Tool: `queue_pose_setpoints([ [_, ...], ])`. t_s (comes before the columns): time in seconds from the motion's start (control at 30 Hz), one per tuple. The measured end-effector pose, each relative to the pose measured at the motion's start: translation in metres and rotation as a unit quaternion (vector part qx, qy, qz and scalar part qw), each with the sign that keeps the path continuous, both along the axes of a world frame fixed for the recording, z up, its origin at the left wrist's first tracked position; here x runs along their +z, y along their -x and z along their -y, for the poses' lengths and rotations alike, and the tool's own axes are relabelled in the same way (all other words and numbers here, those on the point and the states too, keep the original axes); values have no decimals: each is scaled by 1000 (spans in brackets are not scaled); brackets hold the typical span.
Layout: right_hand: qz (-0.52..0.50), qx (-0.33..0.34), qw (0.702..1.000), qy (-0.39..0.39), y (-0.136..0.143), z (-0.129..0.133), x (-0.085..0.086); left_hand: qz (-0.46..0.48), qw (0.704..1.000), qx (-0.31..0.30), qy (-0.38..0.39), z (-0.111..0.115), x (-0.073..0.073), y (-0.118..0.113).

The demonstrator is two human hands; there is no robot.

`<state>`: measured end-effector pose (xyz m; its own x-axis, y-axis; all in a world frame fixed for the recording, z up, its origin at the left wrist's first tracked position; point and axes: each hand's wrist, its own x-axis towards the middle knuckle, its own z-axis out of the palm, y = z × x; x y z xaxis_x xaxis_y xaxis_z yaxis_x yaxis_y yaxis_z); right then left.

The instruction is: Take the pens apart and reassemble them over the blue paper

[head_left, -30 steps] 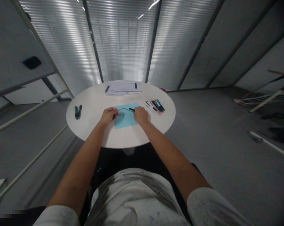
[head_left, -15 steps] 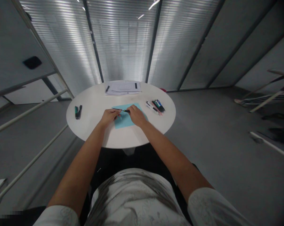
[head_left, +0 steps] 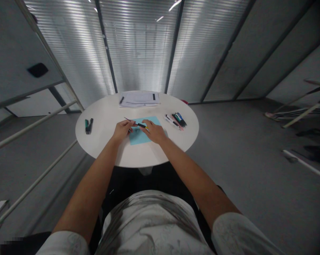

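A slim screwdriver-like tool [head_left: 141, 125], with a thin dark shaft and a black-and-yellow handle, is held between my two hands over a light blue sheet [head_left: 140, 138]. My left hand [head_left: 122, 130] pinches it at the shaft, whose tip sticks out to the upper left. My right hand [head_left: 155, 132] has thumb and fingers closed on the yellow end of the handle. Small dark marks show on the sheet beneath the tool. Parts of the sheet are covered by my hands.
On the white round table [head_left: 133, 157], a stack of papers [head_left: 139, 99] lies at the back. Several pens [head_left: 178, 120] sit to the right, and two marker-like items [head_left: 89, 126] to the left. A pale metal frame [head_left: 36, 131] stands left of the table.
The tool has tilted, its tip now higher on the left and its black handle part uncovered. My right fingers have shifted to the handle's yellow end and opened slightly.
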<state>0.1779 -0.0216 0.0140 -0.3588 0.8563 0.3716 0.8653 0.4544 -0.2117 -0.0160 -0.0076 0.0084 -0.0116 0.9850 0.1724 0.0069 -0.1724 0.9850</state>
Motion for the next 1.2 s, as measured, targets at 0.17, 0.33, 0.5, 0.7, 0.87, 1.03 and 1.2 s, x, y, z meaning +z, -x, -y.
queue_pose_setpoints([
  [0.17, 18, 7, 1000, 8, 1, 4, 5, 15, 1000, -4, 4, -1, 0, 1],
  [0.33, 16, 17, 1000, -6, 1, 1, 2, 28, 999, -8, 14, -1, 0, 1],
  [0.5, 3, 23, 1000, 7, -2, 0, 0, 52, 999, 6, 17, -1, 0, 2],
  [0.7, -2, 34, 999, 27, -2, 2, 3, 94, 995, -22, 32, 1, 2, 1],
  [0.87, -2, 44, 999, 19, -2, 4, 4, 96, 994, -30, 34, 1, 1, 1],
  [1.03, -4, 82, 997, -4, -3, 4, 3, 76, 995, -46, 38, 3, 2, 0],
  [1.2, -4, 100, 995, -1, -3, -2, -1, 75, 995, -51, 42, 2, 0, 0],
])
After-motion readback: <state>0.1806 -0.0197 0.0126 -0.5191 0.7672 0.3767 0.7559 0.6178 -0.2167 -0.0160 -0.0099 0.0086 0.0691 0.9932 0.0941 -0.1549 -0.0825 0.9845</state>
